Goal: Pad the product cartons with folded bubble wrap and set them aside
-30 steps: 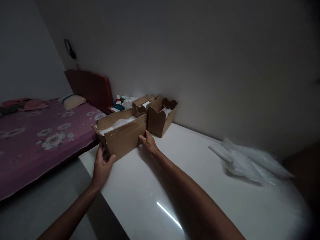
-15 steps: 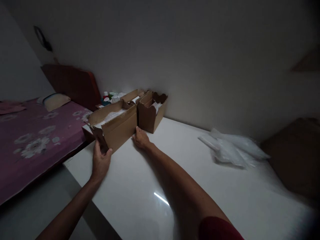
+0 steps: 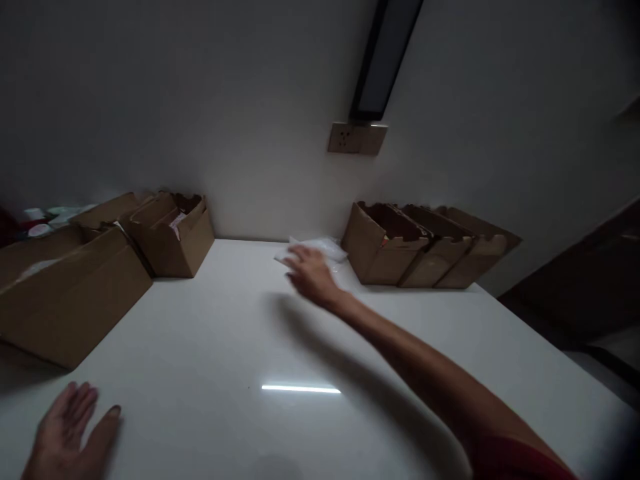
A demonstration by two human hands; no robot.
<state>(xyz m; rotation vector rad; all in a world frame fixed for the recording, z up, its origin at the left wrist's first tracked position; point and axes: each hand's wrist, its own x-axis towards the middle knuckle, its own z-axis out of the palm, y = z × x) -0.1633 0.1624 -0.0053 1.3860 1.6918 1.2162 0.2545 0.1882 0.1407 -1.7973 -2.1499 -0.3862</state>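
My right hand (image 3: 311,275) stretches over the white table (image 3: 300,347) toward a small pile of clear plastic bags (image 3: 320,248) by the wall; its fingers are apart and blurred, close to the bags, and contact cannot be judged. My left hand (image 3: 70,430) hovers low at the near left, palm down, fingers spread, holding nothing. A long cardboard box (image 3: 70,293) sits at the left edge, just beyond that hand.
Two smaller open cardboard boxes (image 3: 170,233) stand behind the long one. Three more open boxes (image 3: 430,247) line the wall at the right. A wall socket (image 3: 356,138) and a dark strip hang above. The room is dim.
Both hands have let go of the long cardboard box. My view has swung right; my right hand has moved across to the plastic bags, and my left hand has dropped back near the table's front.
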